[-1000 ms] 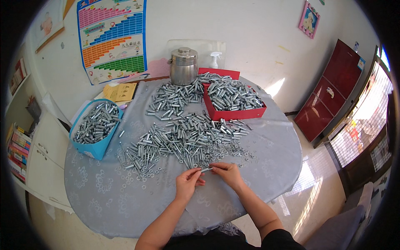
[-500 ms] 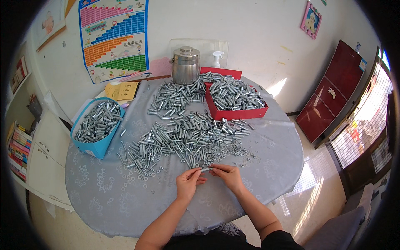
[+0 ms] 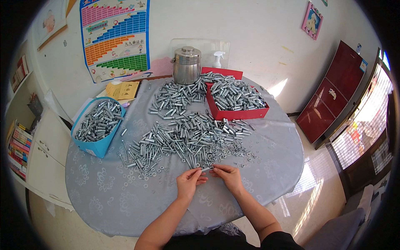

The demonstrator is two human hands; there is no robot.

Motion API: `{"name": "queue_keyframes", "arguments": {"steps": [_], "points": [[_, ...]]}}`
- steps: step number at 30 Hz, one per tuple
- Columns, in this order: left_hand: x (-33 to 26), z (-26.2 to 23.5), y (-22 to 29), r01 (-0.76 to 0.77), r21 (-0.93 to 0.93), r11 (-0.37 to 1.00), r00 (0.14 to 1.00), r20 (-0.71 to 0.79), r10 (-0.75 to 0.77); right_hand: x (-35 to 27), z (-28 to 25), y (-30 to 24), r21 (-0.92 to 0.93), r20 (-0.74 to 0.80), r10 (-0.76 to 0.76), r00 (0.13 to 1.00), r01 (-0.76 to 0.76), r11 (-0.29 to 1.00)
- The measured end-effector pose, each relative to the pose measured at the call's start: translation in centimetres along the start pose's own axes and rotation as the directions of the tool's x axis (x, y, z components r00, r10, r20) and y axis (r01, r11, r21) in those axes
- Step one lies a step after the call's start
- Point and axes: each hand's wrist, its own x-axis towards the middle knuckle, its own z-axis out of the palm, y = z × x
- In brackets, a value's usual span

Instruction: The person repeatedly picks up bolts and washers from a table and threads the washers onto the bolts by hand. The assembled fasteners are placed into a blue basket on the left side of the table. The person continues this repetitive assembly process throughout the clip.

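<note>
Bolt (image 3: 206, 169): silver, roughly level, bridging the two hands just in front of the pile (image 3: 177, 139).
Left hand (image 3: 186, 181): thumb and forefinger together, clamped on the bolt's left end; other fingers slightly apart, loosely bent, pointing right.
Right hand (image 3: 229, 175): thumb and forefinger together, pinching the bolt's right end; other fingers hard to separate.
Hidden: both bolt ends, under the fingertips.
Hard to make out: thread and small fittings on the bolt; whether the hands touch the table (image 3: 125, 212).
Cut off: forearms, at the black clothing and lower edge.
Blue bin (image 3: 92, 147): at the table's left side; filled with silver bolts.
Red box (image 3: 241, 114): far right of the table; heaped above its rim with similar bolts.
Pot (image 3: 187, 68): steel, lid on; contents out of sight.
Pile: loose bolts, with rings (image 3: 129, 177) scattered along the near edge.
</note>
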Motion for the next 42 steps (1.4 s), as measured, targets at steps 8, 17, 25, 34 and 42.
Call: {"name": "queue_keyframes", "arguments": {"steps": [8, 17, 25, 34, 42], "points": [[-0.1, 0.0, 0.5, 0.067, 0.018, 0.998, 0.995, 0.075, -0.068, -0.2, -0.3, 0.0, -0.057, -0.018, -0.033, 0.999, 0.032, 0.998], [0.3, -0.5, 0.4, 0.162, -0.034, 0.986, 0.974, 0.169, -0.154, -0.5, -1.2, -1.3, -0.057, 0.123, 0.010, 0.992, -0.003, 0.998], [0.5, -0.8, 0.1, 0.148, -0.074, 0.986, 0.979, 0.156, -0.135, -0.7, -7.3, -3.7, -0.863, -0.144, -0.351, 0.925, 0.056, 0.503], [0.2, -0.6, 0.7, 0.149, -0.053, 0.987, 0.983, 0.119, -0.142, -1.1, -7.5, -4.0, -0.877, -0.160, -0.273, 0.949, -0.009, 0.481], [0.3, -0.6, 0.4, 0.165, -0.048, 0.985, 0.978, 0.136, -0.157, -1.0, -1.7, -4.9, -0.559, 0.203, -0.276, 0.940, 0.342, 0.755]]}}
